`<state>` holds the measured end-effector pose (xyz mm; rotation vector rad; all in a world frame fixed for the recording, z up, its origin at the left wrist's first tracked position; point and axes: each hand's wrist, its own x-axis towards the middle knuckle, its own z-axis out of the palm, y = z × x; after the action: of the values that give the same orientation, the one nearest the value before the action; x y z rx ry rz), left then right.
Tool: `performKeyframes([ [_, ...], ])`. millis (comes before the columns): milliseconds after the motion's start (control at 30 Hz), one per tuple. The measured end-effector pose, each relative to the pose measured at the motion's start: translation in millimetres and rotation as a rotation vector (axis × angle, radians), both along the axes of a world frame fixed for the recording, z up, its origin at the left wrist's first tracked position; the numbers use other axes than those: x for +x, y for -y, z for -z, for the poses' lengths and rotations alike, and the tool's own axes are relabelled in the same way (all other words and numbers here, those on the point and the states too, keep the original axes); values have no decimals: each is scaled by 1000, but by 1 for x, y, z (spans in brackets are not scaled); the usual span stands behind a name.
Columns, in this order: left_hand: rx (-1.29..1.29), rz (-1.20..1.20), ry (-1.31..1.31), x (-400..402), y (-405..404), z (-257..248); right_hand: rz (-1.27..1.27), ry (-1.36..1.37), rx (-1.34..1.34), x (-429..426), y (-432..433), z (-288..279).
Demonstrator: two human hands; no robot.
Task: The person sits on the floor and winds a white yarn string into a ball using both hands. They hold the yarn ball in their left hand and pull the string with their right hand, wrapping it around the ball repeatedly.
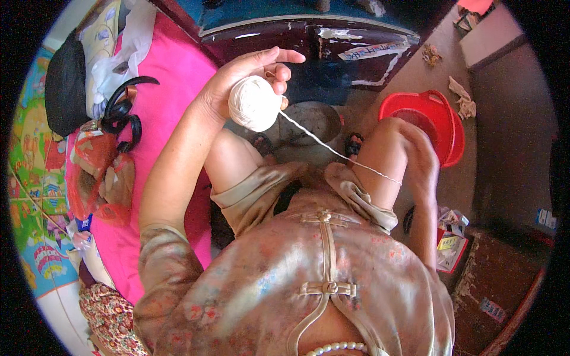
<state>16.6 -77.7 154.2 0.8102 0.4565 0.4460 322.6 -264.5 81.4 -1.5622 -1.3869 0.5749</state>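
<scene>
My left hand point(249, 71) is raised over the left knee, its fingers curled around a ball of white yarn point(254, 104). A loose strand of white yarn point(329, 146) runs from the ball down to the right across my right thigh. It drops out of sight at the thigh's outer edge. My right arm reaches down along the right leg, and my right hand point(419, 144) is blurred beside the right knee. Its fingers cannot be made out, nor whether they touch the yarn.
At the left, a pink bed cover point(173, 75) bears a red plastic bag point(93, 147) and a black hoop-shaped item point(120, 111). A round dark basin point(316, 120) lies on the floor ahead, before a worn dark cabinet point(267, 40). Beyond my right knee stands a red bucket point(452, 147).
</scene>
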Motion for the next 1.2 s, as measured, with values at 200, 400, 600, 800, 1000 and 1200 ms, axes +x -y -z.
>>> performKeyframes([
  [200,15,28,40,12,8,-2,-691,-523,-119,-106,-57,-34],
  [400,-152,-105,261,3,26,36,-629,-660,-283,-108,-61,-39],
  [600,-448,8,357,14,86,95,-452,-676,-397,-81,-49,-30],
  [800,-246,95,258,6,108,105,-357,-690,-321,-59,-49,-13],
  [1000,-108,208,55,3,97,67,-327,-620,-296,-50,-50,-12],
  [1200,-89,113,-16,29,96,54,-394,-454,-377,-56,-51,-12],
])
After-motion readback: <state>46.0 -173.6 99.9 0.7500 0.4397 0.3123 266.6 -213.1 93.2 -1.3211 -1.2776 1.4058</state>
